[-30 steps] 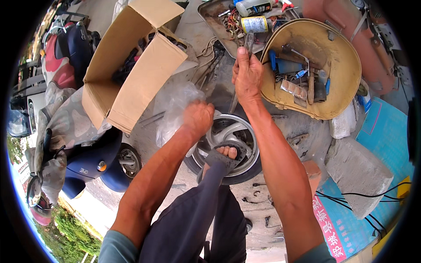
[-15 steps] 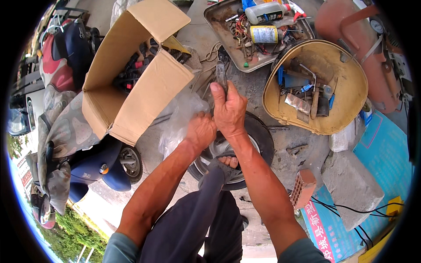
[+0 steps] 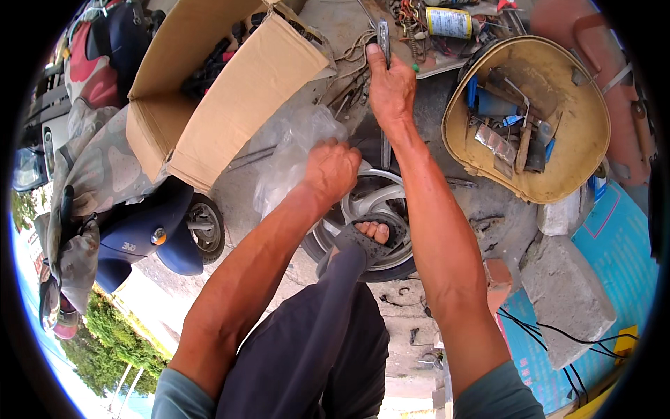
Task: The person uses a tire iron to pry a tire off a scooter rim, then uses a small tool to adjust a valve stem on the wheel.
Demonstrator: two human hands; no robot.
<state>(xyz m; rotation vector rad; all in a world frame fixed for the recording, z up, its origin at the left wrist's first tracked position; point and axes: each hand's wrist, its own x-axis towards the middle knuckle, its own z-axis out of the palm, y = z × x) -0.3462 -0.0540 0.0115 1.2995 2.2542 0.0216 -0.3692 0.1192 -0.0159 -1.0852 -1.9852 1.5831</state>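
A wheel with a silver spoked rim and black tyre lies on the ground before me. My foot, in a dark sandal, rests on it. My right hand is closed around a long metal tyre lever, thumb along its upper end; the lever's lower part shows beneath the wrist, reaching toward the far side of the rim. My left hand is a fist at the wheel's far left edge, beside a crumpled clear plastic bag. Whatever that fist holds is hidden.
An open cardboard box of dark parts stands far left. At the right sits a yellowish tub with tools; a metal tray of small parts lies behind. A concrete block, a brick and black cables lie right.
My right hand has moved away from me and to the right with the lever, apart from the left fist. The left fist has shifted slightly farther away. The view has shifted a little.
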